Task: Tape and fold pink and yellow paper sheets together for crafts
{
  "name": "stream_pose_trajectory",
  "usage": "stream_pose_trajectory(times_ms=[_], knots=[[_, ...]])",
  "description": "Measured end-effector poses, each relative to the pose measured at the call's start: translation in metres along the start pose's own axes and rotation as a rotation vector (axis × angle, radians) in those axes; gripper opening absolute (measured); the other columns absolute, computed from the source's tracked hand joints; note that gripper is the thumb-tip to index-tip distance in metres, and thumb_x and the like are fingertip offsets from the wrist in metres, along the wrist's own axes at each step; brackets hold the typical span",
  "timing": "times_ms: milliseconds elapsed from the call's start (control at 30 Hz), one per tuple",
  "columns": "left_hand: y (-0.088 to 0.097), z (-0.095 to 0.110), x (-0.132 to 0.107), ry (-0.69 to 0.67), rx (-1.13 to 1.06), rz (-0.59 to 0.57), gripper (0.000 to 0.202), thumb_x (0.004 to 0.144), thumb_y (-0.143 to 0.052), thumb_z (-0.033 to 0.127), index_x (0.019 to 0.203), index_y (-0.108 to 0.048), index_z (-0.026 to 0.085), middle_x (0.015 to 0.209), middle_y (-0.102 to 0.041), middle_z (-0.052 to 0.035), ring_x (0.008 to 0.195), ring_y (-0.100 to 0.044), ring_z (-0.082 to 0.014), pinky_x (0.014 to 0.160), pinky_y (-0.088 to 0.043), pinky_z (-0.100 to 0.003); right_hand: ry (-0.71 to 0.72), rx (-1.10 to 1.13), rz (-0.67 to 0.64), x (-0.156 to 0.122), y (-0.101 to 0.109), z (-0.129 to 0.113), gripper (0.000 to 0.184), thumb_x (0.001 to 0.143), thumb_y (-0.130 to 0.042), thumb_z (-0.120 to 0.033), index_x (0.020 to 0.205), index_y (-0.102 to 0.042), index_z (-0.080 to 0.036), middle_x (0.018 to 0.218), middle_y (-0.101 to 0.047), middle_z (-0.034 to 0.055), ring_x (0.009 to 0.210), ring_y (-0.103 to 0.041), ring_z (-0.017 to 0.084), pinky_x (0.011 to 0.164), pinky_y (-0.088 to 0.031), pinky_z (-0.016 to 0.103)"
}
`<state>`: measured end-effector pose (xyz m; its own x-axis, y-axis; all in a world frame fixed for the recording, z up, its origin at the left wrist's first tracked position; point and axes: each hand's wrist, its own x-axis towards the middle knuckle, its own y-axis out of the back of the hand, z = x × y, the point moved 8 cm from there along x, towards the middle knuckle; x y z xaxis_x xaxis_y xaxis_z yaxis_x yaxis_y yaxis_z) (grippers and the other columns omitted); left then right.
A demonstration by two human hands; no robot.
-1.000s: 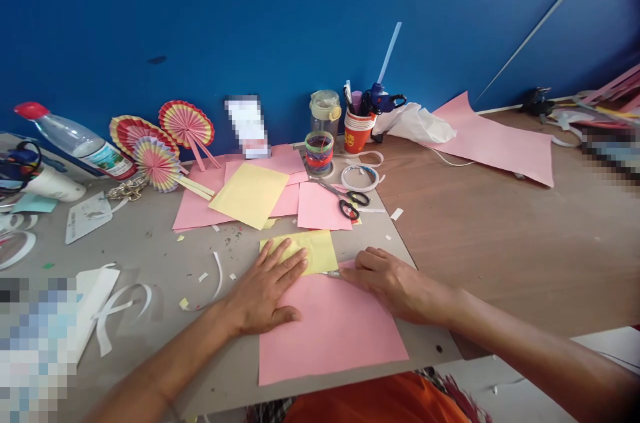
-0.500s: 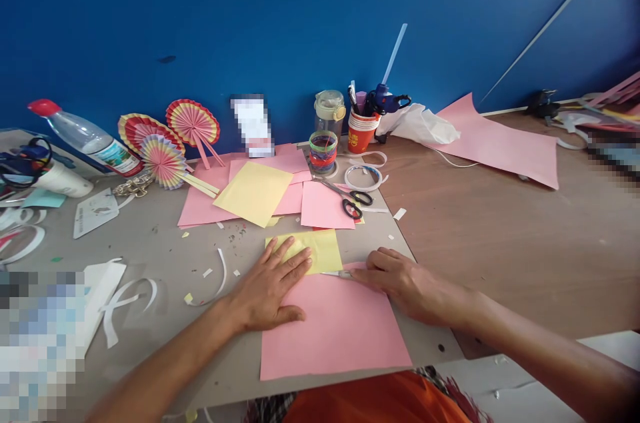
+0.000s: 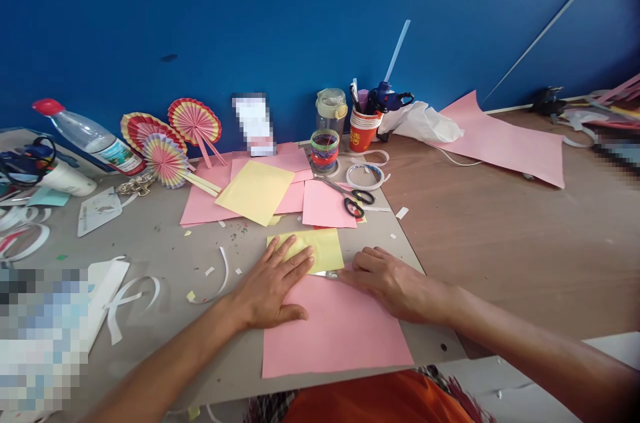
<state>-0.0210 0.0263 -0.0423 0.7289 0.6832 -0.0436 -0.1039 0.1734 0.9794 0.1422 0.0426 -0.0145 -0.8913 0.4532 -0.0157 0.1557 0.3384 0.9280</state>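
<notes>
Right hand [image 3: 385,278] grips knife [image 3: 331,274], open left hand [image 3: 270,286] pins yellow paper [image 3: 327,250]. Near-edge slitting, I'd guess; next stroke needs steadiness.

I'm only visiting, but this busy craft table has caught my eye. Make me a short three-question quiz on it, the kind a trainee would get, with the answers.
1. Multiple choice. The left hand, spread out, lies partly on a small rectangle of paper. Which colour is that paper?
a) blue
b) yellow
c) green

2. True or false? The scissors are gripped in the right hand.

3. Count. How many round pleated fans are in view?

Key:
1. b
2. False: the scissors lie farther back, out of both hands; the right hand holds what looks like a cutter.
3. Three
</notes>
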Motion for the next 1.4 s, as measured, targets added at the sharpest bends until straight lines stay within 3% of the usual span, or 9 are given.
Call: stream_pose_trajectory(times_ms=[333, 567, 700, 833, 1033, 1400], knots=[[0.0, 0.0, 0.0, -0.007, -0.042, 0.025, 0.091, 0.082, -0.038, 0.074, 0.151, -0.001, 0.027, 0.155, -0.024, -0.007, 0.144, -0.002, -0.0376, 0.112, -0.002, -0.063, 0.057, -0.008, 0.003, 0.015, -0.011, -0.013, 0.046, 0.086, -0.04, -0.005, 0.129, -0.053, -0.014, 0.089, -0.054, 0.0106, 0.078, -0.042, 0.02, 0.073, -0.037, 0.032], [0.002, 0.001, 0.0, -0.011, -0.045, 0.018, 0.092, 0.082, -0.036, 0.075, 0.151, 0.003, 0.028, 0.156, -0.022, -0.0075, 0.144, -0.002, -0.0381, 0.111, -0.001, -0.064, -0.003, -0.006, 0.012, 0.02, -0.015, -0.016, 0.051, 0.085, -0.04, -0.004, 0.133, -0.052, -0.018, 0.089, -0.053, 0.0097, 0.076, -0.041, 0.02, 0.072, -0.037, 0.033], [0.015, -0.003, -0.012, 0.007, -0.04, 0.049, 0.091, 0.082, -0.029, 0.077, 0.15, 0.006, 0.026, 0.156, -0.017, -0.0107, 0.143, -0.002, -0.0394, 0.108, 0.003, -0.068, -0.036, 0.015, -0.004, 0.021, -0.014, -0.016, 0.051, 0.084, -0.04, -0.003, 0.131, -0.053, -0.018, 0.092, -0.053, 0.0098, 0.078, -0.043, 0.019, 0.073, -0.038, 0.032], [0.023, -0.012, -0.033, 0.046, -0.053, 0.021, 0.085, 0.086, -0.026, 0.074, 0.15, 0.003, 0.028, 0.155, -0.022, -0.0074, 0.143, 0.001, -0.0395, 0.108, 0.004, -0.069, -0.04, 0.016, -0.01, 0.021, -0.015, -0.016, 0.05, 0.083, -0.041, -0.001, 0.128, -0.054, -0.018, 0.091, -0.052, 0.0089, 0.079, -0.044, 0.018, 0.074, -0.038, 0.031], [0.015, -0.02, -0.046, 0.035, -0.077, -0.05, 0.079, 0.088, -0.027, 0.07, 0.151, -0.005, 0.028, 0.154, -0.027, -0.0054, 0.143, 0.003, -0.0404, 0.106, 0.004, -0.072, -0.03, -0.019, 0.033, 0.019, -0.015, -0.016, 0.048, 0.083, -0.041, -0.001, 0.125, -0.055, -0.019, 0.089, -0.052, 0.0082, 0.077, -0.044, 0.018, 0.072, -0.037, 0.031], [0.011, -0.019, -0.044, 0.062, -0.115, -0.02, 0.08, 0.087, -0.024, 0.073, 0.151, -0.006, 0.029, 0.154, -0.026, -0.0048, 0.143, 0.001, -0.039, 0.108, 0.004, -0.069, 0.021, 0.008, -0.03, 0.028, -0.015, -0.025, 0.053, 0.08, -0.041, -0.001, 0.129, -0.053, -0.015, 0.088, -0.051, 0.0099, 0.072, -0.039, 0.019, 0.07, -0.038, 0.032]])
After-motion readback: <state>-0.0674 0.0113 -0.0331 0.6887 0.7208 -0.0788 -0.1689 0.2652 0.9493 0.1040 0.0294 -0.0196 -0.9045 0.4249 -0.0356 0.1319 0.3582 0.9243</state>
